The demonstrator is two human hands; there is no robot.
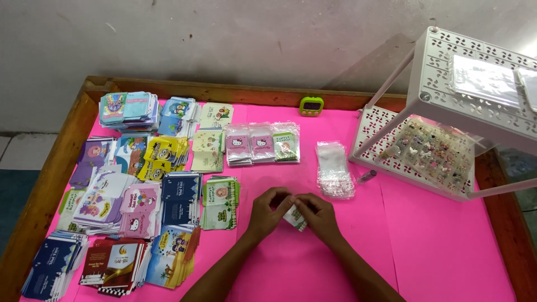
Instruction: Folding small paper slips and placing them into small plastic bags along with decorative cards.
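Risk: the small printed card (295,216) could slip or crease, being pinched only at its edges between both hands. Left hand (268,213) and right hand (320,216) are closed in fingertip pinches on it, just above the pink tabletop (436,251). Clear plastic sleeves (334,169) lie just beyond the right hand.

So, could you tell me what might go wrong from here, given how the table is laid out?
The small card is pinched between the left hand and right hand by the fingertips only, so it could slip or crease. The loose stack of clear bags lies just beyond the hands and might get knocked askew. The card stacks beside the left hand look uneven and might topple if a forearm brushes them.
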